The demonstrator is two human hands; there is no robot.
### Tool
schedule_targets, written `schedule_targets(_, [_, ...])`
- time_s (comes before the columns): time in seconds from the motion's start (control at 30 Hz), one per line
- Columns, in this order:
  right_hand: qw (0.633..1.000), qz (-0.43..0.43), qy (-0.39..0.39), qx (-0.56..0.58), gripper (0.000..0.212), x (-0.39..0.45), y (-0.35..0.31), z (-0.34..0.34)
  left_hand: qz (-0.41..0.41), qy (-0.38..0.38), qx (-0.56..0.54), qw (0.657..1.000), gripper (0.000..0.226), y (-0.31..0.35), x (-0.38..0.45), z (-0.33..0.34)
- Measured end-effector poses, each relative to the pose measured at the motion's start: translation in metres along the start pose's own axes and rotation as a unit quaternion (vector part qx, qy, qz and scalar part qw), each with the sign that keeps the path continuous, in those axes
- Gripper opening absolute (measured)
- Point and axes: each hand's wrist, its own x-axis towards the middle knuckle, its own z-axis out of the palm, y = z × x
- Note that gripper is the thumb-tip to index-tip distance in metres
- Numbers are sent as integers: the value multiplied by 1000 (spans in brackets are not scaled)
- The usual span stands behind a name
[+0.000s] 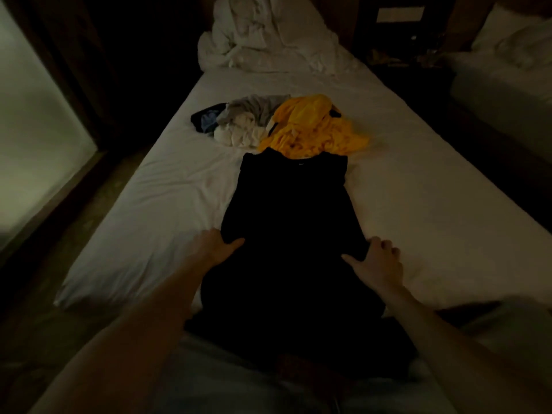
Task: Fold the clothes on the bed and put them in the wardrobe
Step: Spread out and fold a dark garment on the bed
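A black garment (291, 222) lies lengthwise on the white bed (418, 204), its sides folded in so it forms a long narrow strip. My left hand (216, 246) holds its left edge, thumb on top of the cloth. My right hand (379, 259) holds the right edge the same way, fingers curled at the side. Beyond the black garment lies a crumpled yellow garment (313, 130). Left of that sit a grey and white bundle (248, 122) and a small dark blue piece (206, 118).
A rumpled white duvet (268, 37) is heaped at the head of the bed. A second bed (507, 76) stands to the right across a dark gap. A pale panel (33, 130) and dark floor lie to the left.
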Motion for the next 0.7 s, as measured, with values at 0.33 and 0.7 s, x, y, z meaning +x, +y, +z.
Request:
schedule_targets(0.33, [996, -8, -4, 92, 35, -54, 20, 13, 71, 6, -65, 995, 62, -11, -90, 31])
schedule_targets(0.7, [963, -171, -3, 208, 12, -90, -54, 65, 26, -22, -265, 964, 32, 42, -123, 50])
